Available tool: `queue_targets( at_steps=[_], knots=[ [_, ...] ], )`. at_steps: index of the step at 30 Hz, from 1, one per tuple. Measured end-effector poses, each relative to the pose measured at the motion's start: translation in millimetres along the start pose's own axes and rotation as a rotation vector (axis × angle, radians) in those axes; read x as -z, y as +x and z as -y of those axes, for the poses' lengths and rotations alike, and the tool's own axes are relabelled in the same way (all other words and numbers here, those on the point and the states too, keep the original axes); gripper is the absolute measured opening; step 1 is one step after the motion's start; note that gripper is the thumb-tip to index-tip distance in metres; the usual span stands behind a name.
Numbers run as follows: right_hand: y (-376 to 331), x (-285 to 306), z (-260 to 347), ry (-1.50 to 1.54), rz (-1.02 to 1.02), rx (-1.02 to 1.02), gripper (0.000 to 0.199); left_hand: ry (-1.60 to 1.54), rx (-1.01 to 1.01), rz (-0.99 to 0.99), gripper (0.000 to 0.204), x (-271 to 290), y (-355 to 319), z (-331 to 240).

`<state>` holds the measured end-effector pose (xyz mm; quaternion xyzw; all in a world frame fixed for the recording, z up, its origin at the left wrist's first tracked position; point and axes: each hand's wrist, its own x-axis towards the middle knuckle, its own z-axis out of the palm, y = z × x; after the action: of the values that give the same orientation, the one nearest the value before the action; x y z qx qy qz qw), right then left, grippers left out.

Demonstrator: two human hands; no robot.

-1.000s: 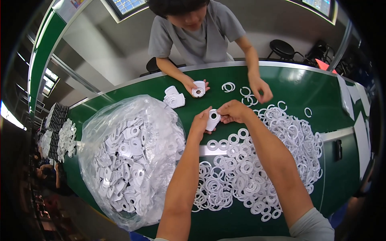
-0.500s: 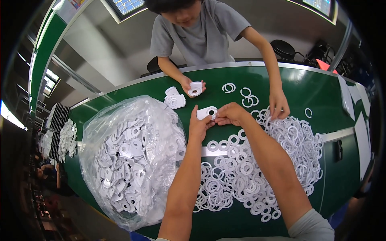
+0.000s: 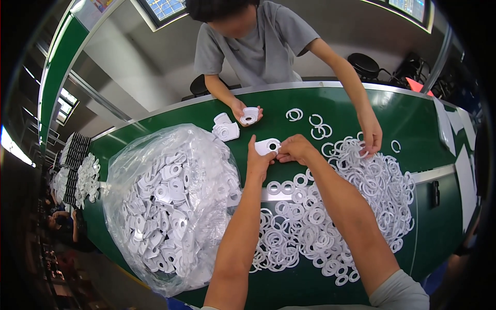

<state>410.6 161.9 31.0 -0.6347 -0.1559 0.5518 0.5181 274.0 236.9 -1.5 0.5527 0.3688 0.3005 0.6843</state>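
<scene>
Two hands are held together above the green surface (image 3: 330, 111), both pinching one white plastic part with a round hole (image 3: 268, 146). Left hand (image 3: 257, 161) is closed on the part's left end; right hand (image 3: 294, 149) is closed with fingertips on its right end. The part is held above the surface, just beyond a spread of white rings (image 3: 330, 227). A clear bag of white parts (image 3: 165, 206) lies to the left. Across the surface, another person's hand (image 3: 247, 111) grips a similar white part (image 3: 250, 115); that person's other hand (image 3: 371, 135) rests on the rings. A small stack of parts (image 3: 225, 128) sits nearby.
</scene>
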Motion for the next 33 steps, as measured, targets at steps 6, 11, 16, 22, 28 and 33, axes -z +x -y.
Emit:
queue_targets(
  at_steps=[6, 11, 16, 22, 28, 33],
  knots=[
    [-3, 2, 3, -0.060, -0.048, 0.104, 0.029, -0.127, 0.058, 0.007, 0.076, -3, -5, -3],
    [3, 3, 4, -0.272, -0.025, 0.225, 0.026, -0.144, 0.089, -0.034, 0.045, 4, 7, 2],
    [1, -1, 3, -0.223, -0.052, 0.208, 0.021, -0.108, -0.008, -0.063, 0.019, 0, 11, 4],
    [5, 8, 1, -0.252, -0.061, 0.232, 0.017, -0.032, 0.007, -0.080, 0.019, -10, 3, -10],
    [8, 8, -3, -0.249, -0.059, 0.259, 0.014, 0.025, -0.021, -0.110, 0.018, -11, 1, -12],
    [9, 5, -2, -0.399, -0.166, 0.292, 0.014, 0.130, -0.080, -0.200, 0.018, -18, -1, -8]
  ],
)
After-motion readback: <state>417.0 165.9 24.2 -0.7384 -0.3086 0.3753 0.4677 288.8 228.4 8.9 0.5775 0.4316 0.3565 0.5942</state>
